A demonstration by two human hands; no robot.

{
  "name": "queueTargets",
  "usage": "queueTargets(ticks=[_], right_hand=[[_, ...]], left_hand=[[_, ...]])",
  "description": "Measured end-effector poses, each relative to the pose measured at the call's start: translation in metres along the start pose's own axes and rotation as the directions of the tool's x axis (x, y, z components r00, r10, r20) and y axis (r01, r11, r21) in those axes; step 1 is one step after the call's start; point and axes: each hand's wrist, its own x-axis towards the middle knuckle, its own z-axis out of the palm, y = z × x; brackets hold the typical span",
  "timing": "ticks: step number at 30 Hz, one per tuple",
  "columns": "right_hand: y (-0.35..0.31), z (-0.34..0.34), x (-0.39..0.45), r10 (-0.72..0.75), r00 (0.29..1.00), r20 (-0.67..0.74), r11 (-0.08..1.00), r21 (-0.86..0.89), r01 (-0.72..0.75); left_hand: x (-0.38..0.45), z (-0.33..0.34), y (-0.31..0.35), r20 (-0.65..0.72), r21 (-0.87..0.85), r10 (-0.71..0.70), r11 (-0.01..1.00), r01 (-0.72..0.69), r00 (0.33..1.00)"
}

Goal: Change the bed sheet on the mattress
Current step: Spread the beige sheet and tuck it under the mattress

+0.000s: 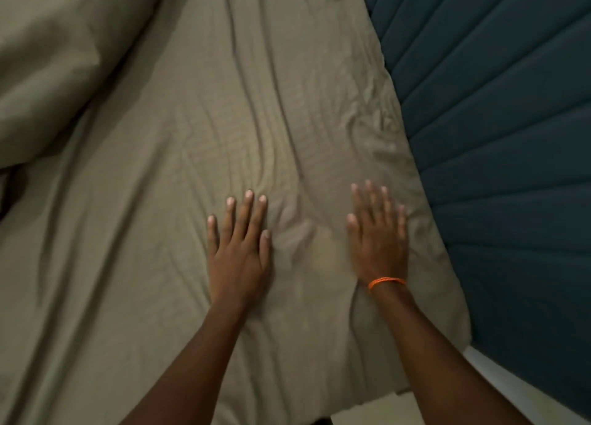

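The olive-green bed sheet [179,175] lies spread over the mattress and fills most of your view, from the near edge to the far one. It is wrinkled, with long creases running away from you through its middle and a knot of tighter folds along its right edge. Your left hand [238,248] rests palm down on the sheet near the middle of the view, fingers straight and slightly spread, holding nothing. Your right hand [379,239] lies flat on the sheet just to the right of it, fingers straight as well; it is a little blurred, and it also grips nothing. The fabric bunches into soft ridges between the two hands. An orange band [387,282] circles your right wrist.

At the far left, a bulky mass of the same olive fabric [48,66] sits on the bed; you cannot tell whether it is a pillow or a folded cover. Along the right side, touching the sheet's edge, stands a dark teal padded panel [511,136] with stitched channels. A strip of white [499,389] shows at the near right corner, below the panel.
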Motion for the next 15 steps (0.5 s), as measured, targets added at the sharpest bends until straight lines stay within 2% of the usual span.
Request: queueTargets(ticks=[4, 8, 12, 15], right_hand=[[0.023, -0.009, -0.043, 0.272, 0.962, -0.024, 0.962, 0.031, -0.271], [0.017, -0.009, -0.098, 0.298, 0.954, 0.019, 0.954, 0.022, -0.298], [0.032, -0.019, -0.127, 0.523, 0.851, 0.053, 0.848, 0.075, -0.525], [0.041, -0.025, -0.125, 0.506, 0.856, 0.108, 0.853, 0.083, -0.515]], left_hand=[[-0.026, -0.005, -0.009, 0.011, -0.029, -0.056, 0.998, 0.057, 0.998], [-0.073, -0.012, -0.023, 0.042, -0.055, -0.089, 0.994, 0.091, 0.995], [-0.128, -0.022, -0.052, 0.096, -0.039, -0.103, 0.993, 0.107, 0.99], [-0.154, -0.027, -0.072, 0.126, -0.044, -0.11, 0.992, 0.116, 0.986]])
